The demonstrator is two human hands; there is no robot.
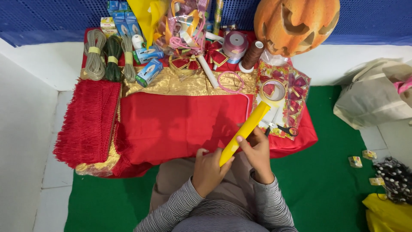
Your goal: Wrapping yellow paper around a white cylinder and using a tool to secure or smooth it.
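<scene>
Item: yellow paper roll (245, 131), held slantwise over the near edge of the red cloth (180, 124) that covers the low tabletop, its far end pointing toward the tape ring (273, 91). Your left hand (209, 170) is closed around the lower end; your right hand (259, 152) grips just above it, thumb pressed on the roll. Risks, as judged: squeeze too hard and you may crease or flatten the tube; loosen either grip and the sheet may spring open. The raised tip sits close to the scissors (281, 128) and the patterned wrapping packet (288, 101), so a swing could knock them off the edge. The carved pumpkin (296, 23) and cord hanks (109, 56) stand well apart.
</scene>
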